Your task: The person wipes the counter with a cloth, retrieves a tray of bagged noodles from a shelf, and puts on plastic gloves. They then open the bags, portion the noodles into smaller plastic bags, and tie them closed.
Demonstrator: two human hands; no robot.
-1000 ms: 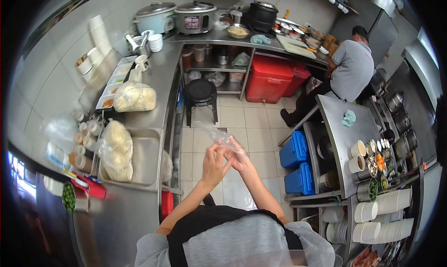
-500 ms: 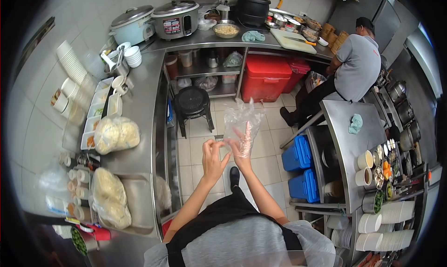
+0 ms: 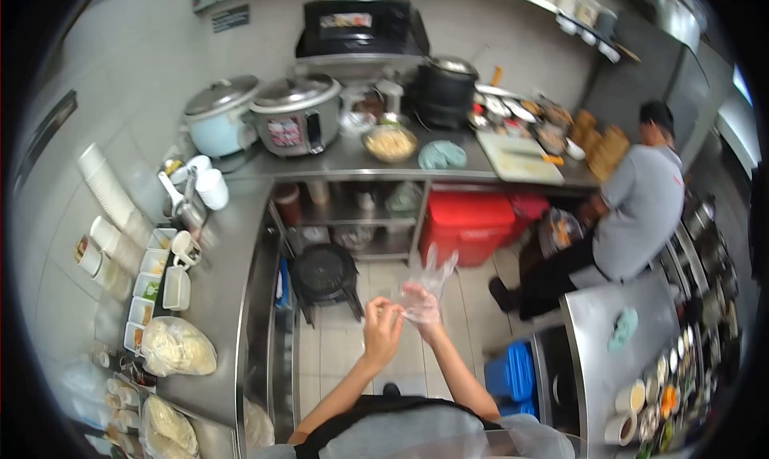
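Observation:
A clear disposable plastic glove (image 3: pixel 439 271) is partly over my right hand (image 3: pixel 422 305), its thin finger ends standing up past my fingertips. Inside the film, my right fingers look loosely bent and blurred, with nothing held in them. Beside it, my left hand (image 3: pixel 383 329) is bare, its thumb and fingertips pinched together at the glove's cuff near the right wrist. Both hands are in front of my body, above the tiled floor.
A black stool (image 3: pixel 324 275) and a red cooler box (image 3: pixel 469 225) stand ahead under the steel counter (image 3: pixel 344 169). Bagged pale dough-like lumps (image 3: pixel 178 347) lie on the left counter. A co-worker (image 3: pixel 641 203) bends at the right, by a steel table (image 3: pixel 597 355) and blue bins (image 3: pixel 513 372).
My view has tilted up, showing more of the back wall. My right hand is deeper in the glove or more bent; my left fingers have closed at its cuff.

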